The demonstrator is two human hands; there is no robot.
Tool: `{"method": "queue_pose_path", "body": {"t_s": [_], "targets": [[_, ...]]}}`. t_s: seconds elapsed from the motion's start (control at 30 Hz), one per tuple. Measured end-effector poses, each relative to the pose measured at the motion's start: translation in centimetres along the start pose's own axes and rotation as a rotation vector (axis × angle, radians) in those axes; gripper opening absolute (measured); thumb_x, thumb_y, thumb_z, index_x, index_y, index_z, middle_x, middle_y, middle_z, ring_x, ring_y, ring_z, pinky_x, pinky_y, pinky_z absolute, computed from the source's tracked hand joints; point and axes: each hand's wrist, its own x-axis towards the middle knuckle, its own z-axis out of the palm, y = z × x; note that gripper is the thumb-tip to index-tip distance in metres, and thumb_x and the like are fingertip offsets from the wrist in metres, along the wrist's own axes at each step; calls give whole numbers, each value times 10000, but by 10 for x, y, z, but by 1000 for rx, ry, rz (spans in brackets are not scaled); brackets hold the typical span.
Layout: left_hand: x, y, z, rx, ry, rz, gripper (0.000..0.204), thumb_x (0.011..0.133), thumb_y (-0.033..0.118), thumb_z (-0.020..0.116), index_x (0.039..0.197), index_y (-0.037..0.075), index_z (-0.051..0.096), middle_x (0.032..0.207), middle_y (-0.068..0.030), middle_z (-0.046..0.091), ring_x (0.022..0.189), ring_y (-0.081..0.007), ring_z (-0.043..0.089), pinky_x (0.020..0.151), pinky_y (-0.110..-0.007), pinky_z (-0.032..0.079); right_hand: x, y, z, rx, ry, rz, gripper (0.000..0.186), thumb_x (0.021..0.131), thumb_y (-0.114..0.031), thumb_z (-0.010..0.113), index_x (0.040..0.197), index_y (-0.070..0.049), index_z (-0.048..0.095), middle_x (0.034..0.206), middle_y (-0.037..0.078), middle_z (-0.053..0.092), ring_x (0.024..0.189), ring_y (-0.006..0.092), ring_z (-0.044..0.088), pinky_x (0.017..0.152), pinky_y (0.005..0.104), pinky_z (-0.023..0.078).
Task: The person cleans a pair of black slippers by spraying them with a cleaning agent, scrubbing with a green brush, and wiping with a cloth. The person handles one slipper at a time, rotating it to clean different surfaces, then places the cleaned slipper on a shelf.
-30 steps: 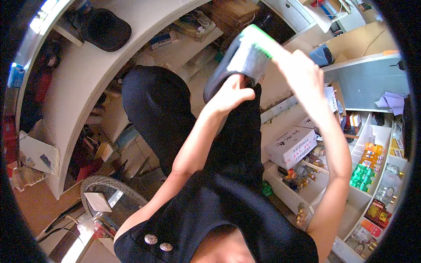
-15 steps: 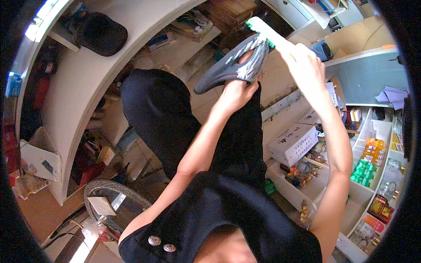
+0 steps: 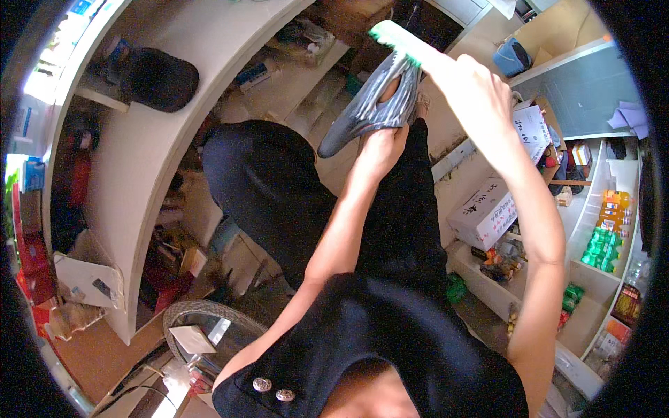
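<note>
My left hand (image 3: 383, 150) grips the underside of a dark grey item (image 3: 362, 111) shaped like a bicycle saddle, with an oval opening and pale wet-looking streaks on its top, raised above my legs. My right hand (image 3: 477, 104) is closed on a pale green brush (image 3: 397, 38) with green bristles, which touches the upper end of that item. My dark-clothed legs (image 3: 265, 167) spread beneath both hands.
Left, a curved white counter (image 3: 125, 160) bears a black rounded object (image 3: 164, 80); below is a bicycle wheel (image 3: 181, 310). Right, a white shelf unit (image 3: 585, 306) holds several bottles (image 3: 603, 247), beside white boxes (image 3: 481, 212). A blue container (image 3: 512, 56) stands upper right.
The brush has moved left along the item's upper end, which has turned to show its streaked top and opening. The surroundings have shifted in the view as the head moved.
</note>
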Motion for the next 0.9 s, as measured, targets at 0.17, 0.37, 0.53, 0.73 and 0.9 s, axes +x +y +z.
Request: {"method": "queue_pose_path", "body": {"t_s": [0.17, 0.37, 0.53, 0.73, 0.9], "targets": [[-11, -32, 10, -825, -45, -532, 490, 872, 50, 575, 1349, 27, 464, 1278, -220, 526, 1196, -335, 504, 1018, -395, 402, -54, -56, 12, 266, -162, -108, 295, 936, -369, 552, 1129, -148, 590, 693, 119, 570, 498, 235, 626, 445, 373, 523], [-14, -21, 9, 171, -189, -182, 492, 841, -1, 576, 1323, 26, 484, 1308, -231, 489, 1179, -353, 493, 1010, -427, 393, -33, -23, -5, -61, -49, -72, 287, 875, -331, 612, 1155, -272, 598, 753, 106, 558, 515, 238, 628, 448, 406, 536], [-11, -19, 8, 256, -121, 158, 97, 839, 101, 616, 811, 10, 636, 778, -161, 641, 744, -293, 607, 658, -410, 471, -44, -29, -1, 366, -265, -72, 217, 905, -385, 575, 990, -218, 685, 715, 88, 545, 643, 272, 650, 534, 391, 523], [-8, -1, -2, 17, -165, -277, 292, 845, 166, 675, 1071, -13, 631, 1002, -161, 677, 947, -243, 642, 843, -370, 484, -44, -11, 7, 659, -55, -22, 208, 875, -237, 673, 1007, -82, 714, 687, 98, 557, 642, 247, 605, 600, 380, 496], [-25, -30, -2, -109, -201, -145, 418, 837, 125, 696, 1227, 21, 592, 1200, -166, 629, 1061, -266, 612, 980, -374, 443, -70, -20, -3, 191, -64, -177, 214, 836, -309, 719, 879, -111, 651, 704, 65, 531, 585, 181, 591, 464, 330, 492]]}}
